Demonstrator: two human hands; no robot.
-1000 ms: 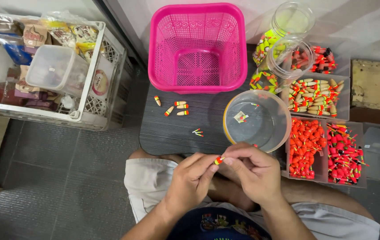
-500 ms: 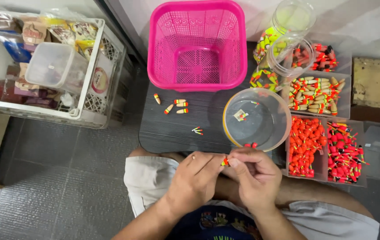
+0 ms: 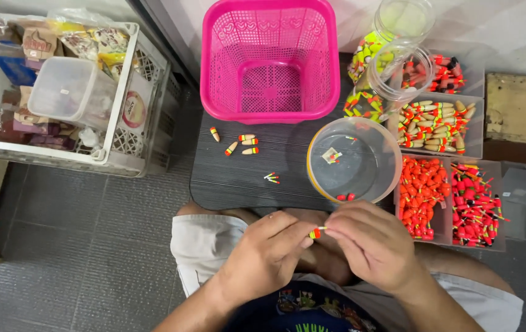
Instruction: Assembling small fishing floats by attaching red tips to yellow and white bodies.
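Both hands meet over the lap, the left hand [image 3: 269,249] and right hand [image 3: 370,243] each with its grip pinched closed on one small orange-and-yellow float [image 3: 316,233], held between the fingertips of the two. Just beyond the right hand stands a clear round tub [image 3: 354,161] on the dark table [image 3: 238,178], with a few loose floats [image 3: 241,143] lying farther out ahead of the left hand and a pink basket [image 3: 269,58] past them. To the right of the right hand sit trays of orange floats [image 3: 423,197] and red floats [image 3: 475,206]; a white crate [image 3: 121,132] stands well off beyond the left hand.
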